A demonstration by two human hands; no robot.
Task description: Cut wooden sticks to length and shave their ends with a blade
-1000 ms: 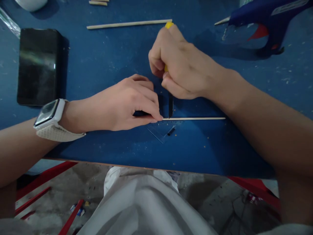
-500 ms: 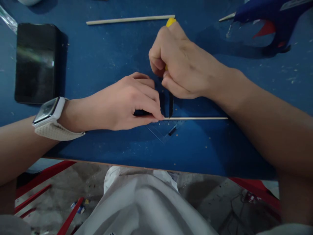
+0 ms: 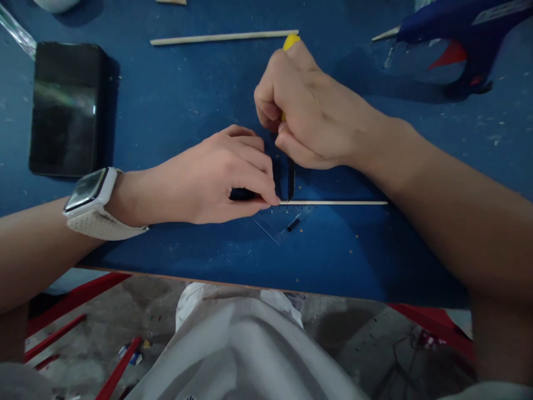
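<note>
My right hand (image 3: 312,111) is closed around a yellow-handled cutter (image 3: 291,41), whose dark blade points down to a thin wooden stick (image 3: 337,203) lying on the blue table. The blade tip meets the stick just right of my left fingertips. My left hand (image 3: 225,175) is closed, its thumb and index finger pressing the stick's left part, which the hand hides. Under the stick lies a clear plastic set square (image 3: 280,230), partly covered by my left hand.
A second wooden stick (image 3: 225,38) lies farther back on the blue table (image 3: 187,255). A black box-like device (image 3: 66,108) rests at the left, and a blue glue gun (image 3: 437,28) with a red trigger at the back right. Red chair parts (image 3: 119,369) show below the table edge.
The view has shifted slightly, so the back stick and black device appear a little lower and farther right. Both hands keep their hold, with the blade still at the stick.
</note>
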